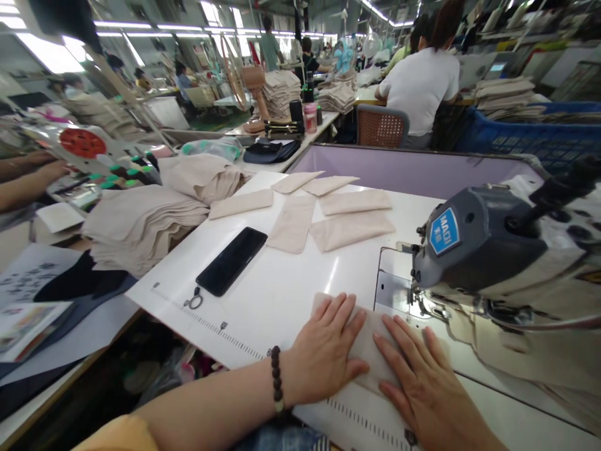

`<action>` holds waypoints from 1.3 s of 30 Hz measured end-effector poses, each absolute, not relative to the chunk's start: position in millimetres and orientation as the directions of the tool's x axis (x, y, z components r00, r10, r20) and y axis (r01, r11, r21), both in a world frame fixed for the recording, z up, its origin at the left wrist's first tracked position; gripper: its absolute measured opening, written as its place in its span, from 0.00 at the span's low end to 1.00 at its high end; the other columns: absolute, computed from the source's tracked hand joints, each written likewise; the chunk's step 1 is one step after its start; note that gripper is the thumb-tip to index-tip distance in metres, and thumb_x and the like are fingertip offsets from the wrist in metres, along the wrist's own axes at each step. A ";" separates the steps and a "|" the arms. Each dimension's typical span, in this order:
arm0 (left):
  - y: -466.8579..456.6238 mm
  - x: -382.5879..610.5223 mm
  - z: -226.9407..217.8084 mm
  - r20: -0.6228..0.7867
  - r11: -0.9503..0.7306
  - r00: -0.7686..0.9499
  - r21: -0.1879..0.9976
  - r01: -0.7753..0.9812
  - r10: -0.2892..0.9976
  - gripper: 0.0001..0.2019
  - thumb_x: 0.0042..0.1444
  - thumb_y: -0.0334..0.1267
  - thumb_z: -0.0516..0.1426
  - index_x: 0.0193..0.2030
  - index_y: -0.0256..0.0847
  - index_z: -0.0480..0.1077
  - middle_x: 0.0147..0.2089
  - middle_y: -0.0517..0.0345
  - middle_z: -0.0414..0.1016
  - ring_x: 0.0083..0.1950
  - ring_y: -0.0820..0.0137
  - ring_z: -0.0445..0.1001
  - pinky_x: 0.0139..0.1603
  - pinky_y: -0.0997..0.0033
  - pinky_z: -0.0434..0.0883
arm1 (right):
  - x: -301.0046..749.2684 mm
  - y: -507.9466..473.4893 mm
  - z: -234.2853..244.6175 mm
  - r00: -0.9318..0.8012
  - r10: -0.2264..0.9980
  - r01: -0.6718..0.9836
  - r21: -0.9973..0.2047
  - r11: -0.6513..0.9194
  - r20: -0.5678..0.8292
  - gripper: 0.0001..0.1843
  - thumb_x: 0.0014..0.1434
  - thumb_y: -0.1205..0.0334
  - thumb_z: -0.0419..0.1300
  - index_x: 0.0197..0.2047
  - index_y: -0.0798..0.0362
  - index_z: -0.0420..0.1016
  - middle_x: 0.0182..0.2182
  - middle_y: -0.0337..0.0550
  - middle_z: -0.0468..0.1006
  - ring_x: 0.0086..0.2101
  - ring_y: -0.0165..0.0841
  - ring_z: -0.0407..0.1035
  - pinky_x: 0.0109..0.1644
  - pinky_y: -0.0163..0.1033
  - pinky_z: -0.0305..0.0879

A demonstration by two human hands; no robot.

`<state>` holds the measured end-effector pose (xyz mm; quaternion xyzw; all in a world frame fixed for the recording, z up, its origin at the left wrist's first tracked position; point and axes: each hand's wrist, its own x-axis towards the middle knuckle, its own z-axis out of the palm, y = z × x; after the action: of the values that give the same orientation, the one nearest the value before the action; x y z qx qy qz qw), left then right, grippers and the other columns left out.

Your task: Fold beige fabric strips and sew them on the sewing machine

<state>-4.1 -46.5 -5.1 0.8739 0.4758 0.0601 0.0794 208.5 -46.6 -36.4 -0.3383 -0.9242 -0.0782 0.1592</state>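
A beige fabric piece lies flat on the white sewing table, close to its front edge. My left hand rests palm down on the left part of the fabric, fingers stretched out. On the right part lies my right hand, also flat with its fingers spread. Both hands press on the cloth without gripping it. Just beyond my right hand stands the sewing machine, its needle area and metal plate near the fingertips. More beige fabric hangs under the machine's arm.
Several beige fabric pieces lie at the table's far side. A black phone with a ring is left of centre. Stacked beige cloth sits at the left. A purple panel stands behind; a person in white sits beyond.
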 end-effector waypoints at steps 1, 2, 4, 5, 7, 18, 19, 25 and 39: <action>-46.2 -9.5 -5.9 0.022 -0.531 0.536 0.171 0.830 0.844 0.36 0.58 0.60 0.46 0.63 0.33 0.50 0.66 0.39 0.44 0.67 0.54 0.42 0.63 0.50 0.49 | 208.3 -46.7 -36.3 -0.718 0.607 0.654 0.032 0.756 0.341 0.21 0.62 0.57 0.46 0.57 0.55 0.62 0.60 0.54 0.55 0.57 0.49 0.51 0.54 0.61 0.51; -45.9 -16.5 -6.6 0.009 -0.520 0.524 0.142 0.842 0.852 0.38 0.57 0.61 0.45 0.63 0.32 0.49 0.66 0.37 0.43 0.67 0.52 0.41 0.63 0.47 0.48 | 208.2 -46.9 -36.2 -0.714 0.614 0.659 0.027 0.752 0.335 0.21 0.62 0.57 0.46 0.57 0.54 0.62 0.60 0.54 0.55 0.57 0.49 0.51 0.54 0.61 0.51; -45.6 -33.8 -7.5 -0.027 -0.462 0.464 0.069 0.884 0.885 0.39 0.56 0.62 0.45 0.63 0.29 0.49 0.66 0.33 0.43 0.67 0.50 0.40 0.62 0.42 0.47 | 208.1 -47.6 -36.1 -0.706 0.626 0.667 0.015 0.745 0.330 0.21 0.62 0.58 0.46 0.57 0.53 0.61 0.60 0.53 0.56 0.58 0.48 0.50 0.54 0.61 0.52; -46.0 -42.7 -7.4 -0.040 -0.426 0.426 0.028 0.905 0.904 0.38 0.57 0.61 0.46 0.63 0.29 0.49 0.65 0.32 0.43 0.67 0.48 0.41 0.61 0.40 0.48 | 208.2 -47.9 -36.2 -0.703 0.631 0.670 0.009 0.742 0.327 0.21 0.62 0.58 0.47 0.57 0.53 0.61 0.60 0.53 0.56 0.58 0.48 0.50 0.54 0.61 0.52; -48.9 -56.1 -5.3 -0.017 -0.361 0.361 -0.043 0.932 0.933 0.34 0.59 0.56 0.47 0.62 0.29 0.51 0.65 0.31 0.44 0.66 0.47 0.42 0.59 0.38 0.49 | 208.5 -48.3 -36.8 -0.700 0.639 0.674 -0.001 0.739 0.320 0.21 0.62 0.59 0.47 0.57 0.53 0.60 0.60 0.53 0.56 0.58 0.48 0.49 0.55 0.61 0.51; -43.3 -4.1 22.3 -0.008 -0.651 0.660 0.154 0.743 0.751 0.16 0.60 0.43 0.52 0.50 0.34 0.63 0.46 0.49 0.66 0.47 0.60 0.65 0.52 0.58 0.64 | 205.4 -51.9 -14.5 -0.641 0.721 0.730 -0.081 0.678 0.263 0.19 0.63 0.63 0.45 0.55 0.60 0.62 0.56 0.57 0.61 0.56 0.46 0.53 0.57 0.62 0.44; -30.2 -1.4 21.2 -0.004 -0.656 0.662 0.137 0.743 0.749 0.15 0.60 0.44 0.52 0.48 0.34 0.64 0.46 0.49 0.65 0.48 0.61 0.64 0.53 0.57 0.63 | 206.9 -51.2 -8.4 -0.625 0.742 0.747 -0.092 0.659 0.244 0.19 0.63 0.65 0.44 0.54 0.60 0.63 0.55 0.57 0.63 0.54 0.45 0.55 0.57 0.62 0.42; 37.4 21.0 19.9 0.022 -0.750 0.750 0.006 0.661 0.661 0.11 0.60 0.34 0.53 0.47 0.30 0.65 0.49 0.45 0.65 0.54 0.60 0.62 0.57 0.56 0.59 | 227.1 -31.0 11.9 -0.602 0.789 0.779 -0.127 0.614 0.122 0.19 0.54 0.76 0.48 0.44 0.53 0.73 0.43 0.51 0.68 0.41 0.40 0.62 0.47 0.47 0.55; 30.3 53.8 -2.2 0.188 -0.812 0.790 0.108 0.574 0.583 0.10 0.60 0.35 0.52 0.44 0.29 0.64 0.50 0.44 0.64 0.54 0.59 0.63 0.57 0.60 0.64 | 247.1 -14.3 1.3 -0.619 0.747 0.719 -0.208 0.663 0.241 0.14 0.58 0.73 0.47 0.43 0.58 0.71 0.28 0.44 0.66 0.27 0.33 0.58 0.30 0.37 0.51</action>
<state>53.8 30.3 -2.2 0.9459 0.3057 0.1067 0.0224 247.1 -14.3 1.3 -0.4079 -0.8987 0.0453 0.1547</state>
